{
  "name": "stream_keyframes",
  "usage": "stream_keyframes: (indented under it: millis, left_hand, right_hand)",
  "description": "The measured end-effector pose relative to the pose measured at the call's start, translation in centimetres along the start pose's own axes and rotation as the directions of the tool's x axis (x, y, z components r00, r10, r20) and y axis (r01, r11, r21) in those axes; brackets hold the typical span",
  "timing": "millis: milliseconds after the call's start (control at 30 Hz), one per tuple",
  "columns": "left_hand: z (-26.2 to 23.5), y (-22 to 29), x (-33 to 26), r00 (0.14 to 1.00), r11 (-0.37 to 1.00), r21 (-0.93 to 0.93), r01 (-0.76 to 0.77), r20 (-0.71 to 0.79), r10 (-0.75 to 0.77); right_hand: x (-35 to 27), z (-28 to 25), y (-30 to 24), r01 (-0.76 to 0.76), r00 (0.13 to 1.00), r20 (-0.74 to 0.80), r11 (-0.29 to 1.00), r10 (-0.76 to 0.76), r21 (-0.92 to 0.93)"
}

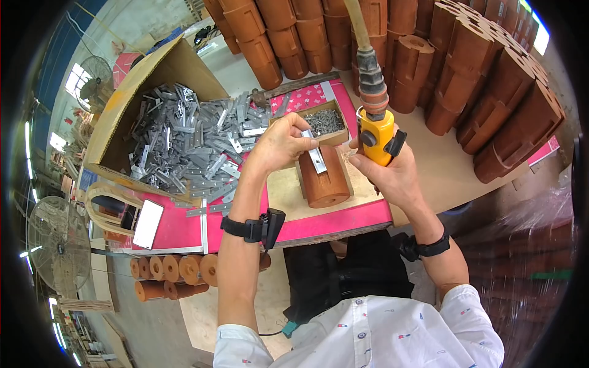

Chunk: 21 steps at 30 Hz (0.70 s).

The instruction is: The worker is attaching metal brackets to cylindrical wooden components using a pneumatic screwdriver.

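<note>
My left hand (285, 144) pinches a small silver metal bracket (317, 158) and holds it against the top of a reddish-brown wooden cylinder (325, 184). That cylinder lies on its side on a light wooden board (285, 199), its round end toward me. In my right hand (392, 175) is a yellow power screwdriver (376, 135), gripped just right of the cylinder. A hose (359, 27) runs up from the tool. Behind the cylinder stands a small box of screws (325, 121). The tool's tip is hidden from view.
A cardboard box (101, 144) on its side spills many metal brackets (211, 159) across the pink-topped table (307, 228). Wooden cylinders (454, 80) stand stacked at the back and right. A white phone (148, 224) leans at the left edge. More cylinders (175, 268) lie below the table.
</note>
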<state>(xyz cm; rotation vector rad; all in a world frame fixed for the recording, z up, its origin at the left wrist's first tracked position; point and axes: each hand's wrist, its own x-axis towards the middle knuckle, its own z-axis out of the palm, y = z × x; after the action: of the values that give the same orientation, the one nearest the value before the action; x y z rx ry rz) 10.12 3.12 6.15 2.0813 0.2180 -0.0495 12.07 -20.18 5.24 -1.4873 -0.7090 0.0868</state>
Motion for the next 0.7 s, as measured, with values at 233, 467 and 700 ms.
stream_keyframes:
  millis: [233, 467, 700]
  left_hand:
    - [1.0, -3.7, 1.1, 0.997, 0.985, -0.162, -0.066, 0.032, 0.072]
    - [2.0, -3.8, -0.2, 0.997, 0.957, -0.289, 0.011, 0.072, 0.010]
    - [2.0, -4.3, -2.1, 0.976, 0.976, 0.044, -0.213, 0.047, 0.211]
  right_hand:
    - [0.1, 0.1, -0.2, -0.011, 1.000, -0.001, 1.000, 0.011, 0.010]
    - [0.1, 0.3, 0.4, -0.042, 0.999, 0.008, 0.999, 0.042, 0.015]
    - [0.2, 0.4, 0.4, 0.011, 1.000, 0.008, 0.999, -0.012, 0.039]
